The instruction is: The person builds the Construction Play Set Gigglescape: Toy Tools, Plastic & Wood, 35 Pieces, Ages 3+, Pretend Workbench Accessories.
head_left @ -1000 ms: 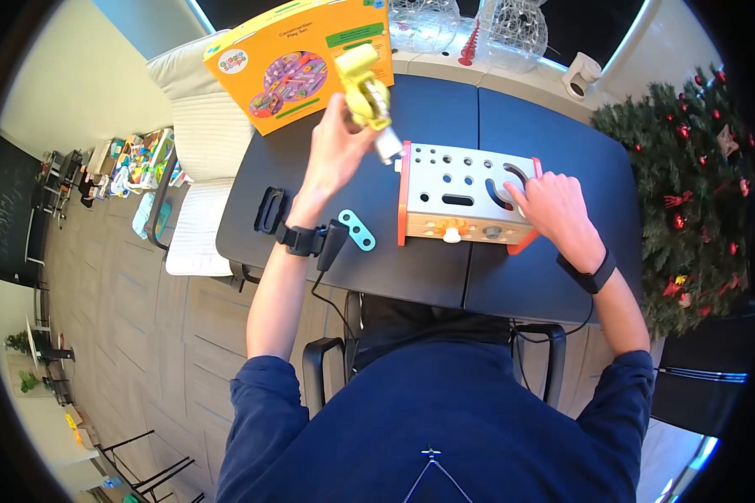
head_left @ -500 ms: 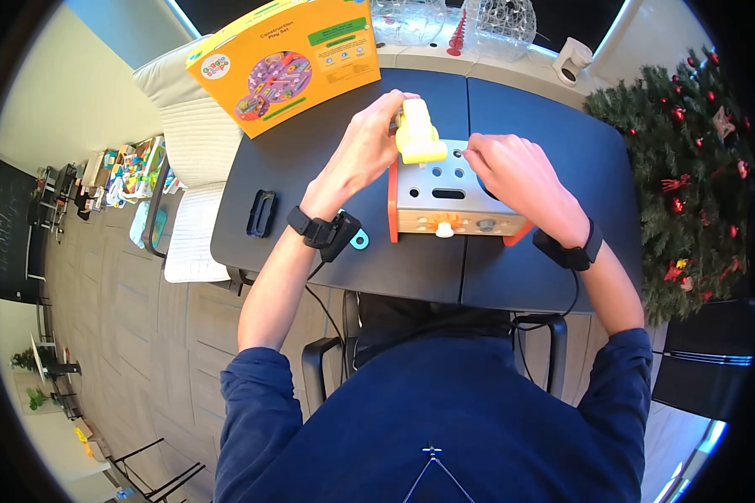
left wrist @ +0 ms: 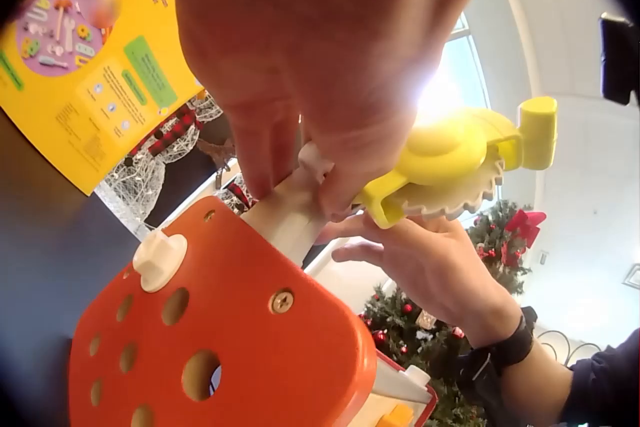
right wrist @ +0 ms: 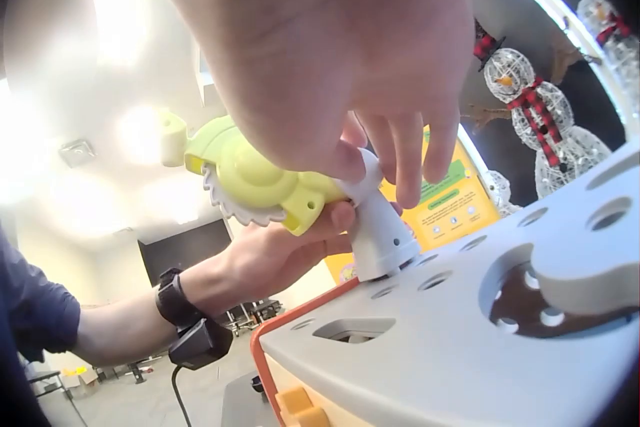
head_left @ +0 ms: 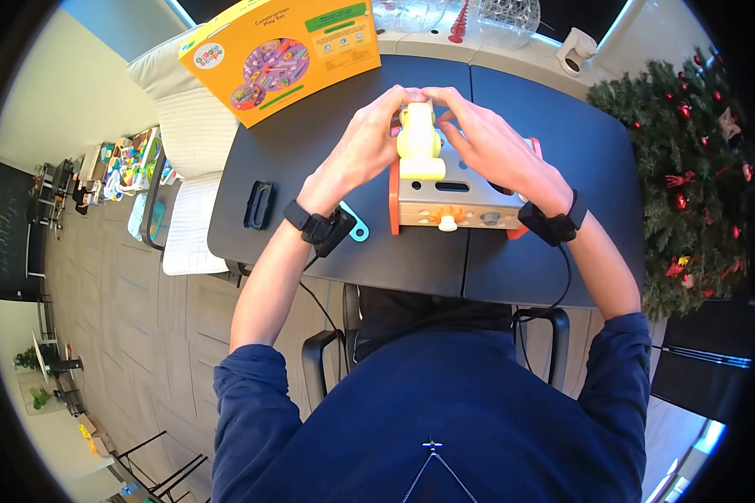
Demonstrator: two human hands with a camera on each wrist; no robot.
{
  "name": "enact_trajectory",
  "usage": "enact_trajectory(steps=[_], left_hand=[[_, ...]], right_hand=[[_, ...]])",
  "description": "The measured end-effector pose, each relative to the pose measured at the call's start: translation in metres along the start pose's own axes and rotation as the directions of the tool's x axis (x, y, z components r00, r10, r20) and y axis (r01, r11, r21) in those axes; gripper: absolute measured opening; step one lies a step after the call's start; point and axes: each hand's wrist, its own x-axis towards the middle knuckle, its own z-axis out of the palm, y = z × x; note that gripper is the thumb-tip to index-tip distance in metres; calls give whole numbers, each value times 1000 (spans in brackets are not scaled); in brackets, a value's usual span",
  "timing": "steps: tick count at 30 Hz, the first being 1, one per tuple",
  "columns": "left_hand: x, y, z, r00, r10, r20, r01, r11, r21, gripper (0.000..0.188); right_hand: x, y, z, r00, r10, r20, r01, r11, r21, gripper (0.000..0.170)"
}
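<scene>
A yellow toy circular saw (head_left: 419, 142) with a grey toothed blade stands over the left part of a toy workbench (head_left: 474, 216). Its pale grey post (right wrist: 380, 237) meets the bench's holed top near the orange end panel (left wrist: 270, 317). My left hand (head_left: 365, 142) grips the saw from the left, fingers bent around the post and white joint. From the right, my right hand (head_left: 495, 147) holds the white joint between thumb and fingers. In the right wrist view, the right palm hides part of the joint. A white knob (left wrist: 160, 259) sits on the end panel.
A turquoise holed strip (head_left: 357, 225) lies by the left wrist, with a black tray-like piece (head_left: 260, 205) farther left. Behind stands an orange play-set box (head_left: 285, 59). A decorated Christmas tree (head_left: 684, 184) is right of the dark table (head_left: 591, 176).
My left hand has brought the toy saw rightward onto the workbench top, turning it so its yellow end faces me. My right hand has left the bench's right side and moved left to the saw.
</scene>
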Motion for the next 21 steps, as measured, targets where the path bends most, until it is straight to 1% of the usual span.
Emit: enact_trajectory(steps=[3, 6, 7, 10, 13, 15, 16, 19, 21], left_hand=[[-4, -6, 7, 999, 5, -33, -7, 999, -40, 58], [-5, -9, 11, 998, 35, -61, -37, 999, -35, 61], [-5, -8, 11, 996, 53, -68, -55, 998, -23, 61], [-6, -5, 11, 999, 13, -50, -16, 998, -56, 61], [-9, -4, 8, 999, 49, -19, -50, 997, -62, 68], [-11, -3, 0, 997, 76, 25, -78, 993, 86, 72], [-14, -3, -4, 995, 84, 50, -91, 983, 159, 73], [-36, -2, -12, 992, -126, 16, 126, 992, 8, 74], [-64, -18, -22, 958, -272, 90, 256, 955, 152, 69]], right_hand=[[-1, 5, 8, 996, 79, 38, -81, 995, 60, 46], [-3, 11, 19, 998, -22, -65, 25, 999, 37, 52], [-5, 10, 19, 999, -1, -49, 3, 999, 37, 53], [-5, 6, 17, 999, 40, -14, -40, 999, 31, 58], [-6, 4, 13, 998, 64, 17, -64, 998, 15, 61], [-9, -1, 9, 994, 97, 48, -97, 995, -3, 64], [-11, -1, 9, 995, 91, 45, -90, 996, -27, 65], [-21, -1, 8, 997, 80, 22, -78, 994, -80, 66], [-33, -7, 7, 997, 80, -5, -80, 992, -94, 64]])
